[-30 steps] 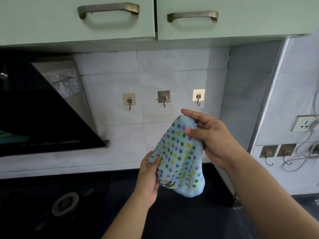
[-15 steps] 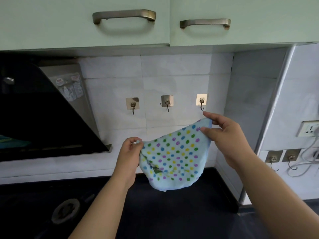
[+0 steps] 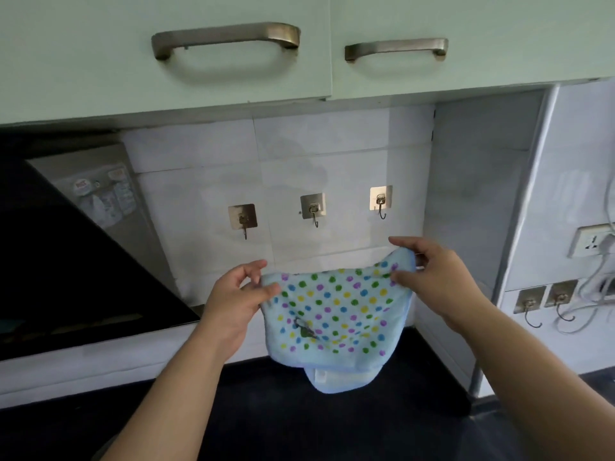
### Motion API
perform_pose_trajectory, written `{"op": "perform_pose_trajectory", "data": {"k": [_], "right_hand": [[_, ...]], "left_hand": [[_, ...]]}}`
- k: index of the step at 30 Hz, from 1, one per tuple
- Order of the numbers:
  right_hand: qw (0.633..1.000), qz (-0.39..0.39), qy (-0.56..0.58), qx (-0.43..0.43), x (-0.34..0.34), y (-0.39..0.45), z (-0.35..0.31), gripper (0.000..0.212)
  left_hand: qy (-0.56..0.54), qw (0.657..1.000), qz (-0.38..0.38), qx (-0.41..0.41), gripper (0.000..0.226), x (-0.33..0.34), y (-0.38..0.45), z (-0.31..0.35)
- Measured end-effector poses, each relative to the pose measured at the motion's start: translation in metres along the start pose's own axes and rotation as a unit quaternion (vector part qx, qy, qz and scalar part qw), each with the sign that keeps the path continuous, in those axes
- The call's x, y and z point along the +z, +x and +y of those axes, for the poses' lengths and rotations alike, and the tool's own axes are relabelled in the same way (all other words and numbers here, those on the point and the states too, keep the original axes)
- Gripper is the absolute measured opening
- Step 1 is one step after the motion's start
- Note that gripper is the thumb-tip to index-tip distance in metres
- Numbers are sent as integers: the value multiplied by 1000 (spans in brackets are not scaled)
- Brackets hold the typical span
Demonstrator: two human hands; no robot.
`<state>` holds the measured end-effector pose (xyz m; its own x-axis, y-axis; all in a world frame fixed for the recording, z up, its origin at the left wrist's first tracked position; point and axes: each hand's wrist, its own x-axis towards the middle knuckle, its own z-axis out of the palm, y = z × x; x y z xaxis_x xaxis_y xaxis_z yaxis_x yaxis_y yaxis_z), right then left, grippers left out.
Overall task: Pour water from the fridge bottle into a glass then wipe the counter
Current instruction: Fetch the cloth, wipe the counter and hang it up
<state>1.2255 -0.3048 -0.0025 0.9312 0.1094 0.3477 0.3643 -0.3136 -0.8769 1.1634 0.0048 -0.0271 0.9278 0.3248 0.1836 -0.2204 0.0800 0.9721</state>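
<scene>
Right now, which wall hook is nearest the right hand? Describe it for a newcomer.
On the white tiled wall below the green cabinets, three hooks sit in a row. It is the rightmost hook, just above the right hand; its plate shines brightest.

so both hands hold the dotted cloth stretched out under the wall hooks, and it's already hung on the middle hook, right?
Not hung. The head view shows the cloth held below the three hooks, and the middle hook is bare. The left hand and right hand do pinch its top corners and hold it spread.
</scene>
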Motion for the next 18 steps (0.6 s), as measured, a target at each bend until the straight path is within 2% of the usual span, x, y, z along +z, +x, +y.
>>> {"op": "perform_pose_trajectory", "data": {"k": [5,7,9,11,13,14,16,18], "right_hand": [[999,-4,-3,-37,-8,28,14,41],[999,-10,6,-41,-18,45,21,37],[998,-14,-37,-48,-31,64,30,31],[996,-4,-71,-54,-42,83,37,25],[999,9,-17,-41,-51,102,46,23],[999,8,28,-30,-54,110,50,23],[994,-8,105,-19,-61,125,54,26],[986,-15,163,-30,-66,138,58,28]], "left_hand": [[-101,995,11,-15,26,14,11,-23],[-55,997,49,-2,27,25,20,-33],[14,997,82,9,34,40,29,-37],[62,995,83,2,47,58,39,-41],[80,994,68,-25,47,79,49,-46],[61,995,65,-46,38,90,53,-49],[-36,992,77,-98,17,113,59,-55],[-112,978,108,-139,14,131,64,-66]]}}
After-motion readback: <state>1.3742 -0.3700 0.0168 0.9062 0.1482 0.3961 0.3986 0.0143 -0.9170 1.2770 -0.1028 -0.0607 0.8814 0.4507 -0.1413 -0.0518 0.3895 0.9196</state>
